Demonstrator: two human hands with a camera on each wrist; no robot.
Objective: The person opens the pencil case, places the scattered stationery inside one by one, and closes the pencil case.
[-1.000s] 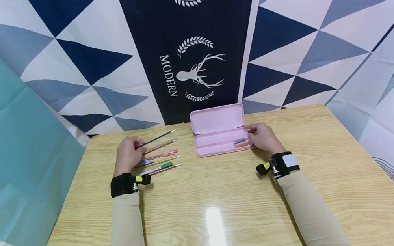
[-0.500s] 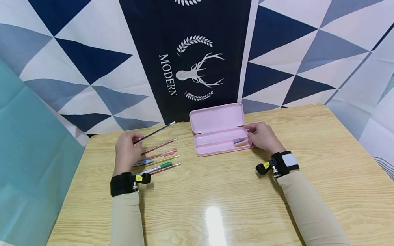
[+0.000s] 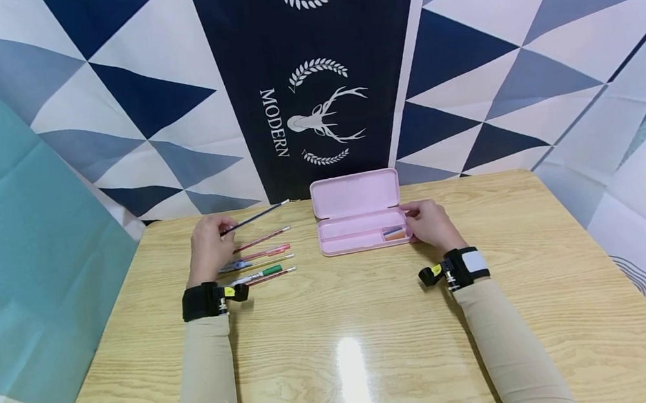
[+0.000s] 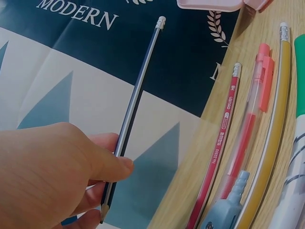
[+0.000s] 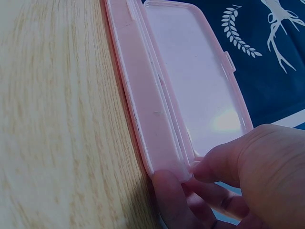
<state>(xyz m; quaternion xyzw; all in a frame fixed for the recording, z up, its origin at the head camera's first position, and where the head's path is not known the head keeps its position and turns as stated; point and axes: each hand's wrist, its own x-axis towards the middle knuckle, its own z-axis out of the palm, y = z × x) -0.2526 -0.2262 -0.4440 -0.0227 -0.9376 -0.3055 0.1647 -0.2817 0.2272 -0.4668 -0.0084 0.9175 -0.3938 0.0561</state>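
Observation:
My left hand (image 3: pixel 209 250) pinches a dark blue striped pencil (image 4: pixel 139 86) between thumb and fingers near its sharpened end. The pencil tilts up, its white eraser end pointing right towards the back wall. Below it on the table lie a red pencil (image 4: pixel 221 138), a pink pen (image 4: pixel 244 138), a yellow pencil (image 4: pixel 272 129) and a green-capped marker (image 4: pixel 299 81). A blue-grey compass-like piece (image 4: pixel 222 213) is partly cut off. My right hand (image 3: pixel 432 225) grips the right end of an open pink pencil case (image 5: pixel 152 95); the thumb is on its rim, some fingers partly hidden.
The case's lid (image 3: pixel 355 194) leans back near the patterned wall cloth (image 3: pixel 173 105). A small compartment at its right end holds a blue and an orange item (image 3: pixel 394 236). Another red pencil (image 3: pixel 272 276) lies nearest the front on the wooden table (image 3: pixel 334 317).
My left hand has lifted the dark blue pencil off the table, its eraser end rising towards the wall. My right hand stays on the pencil case.

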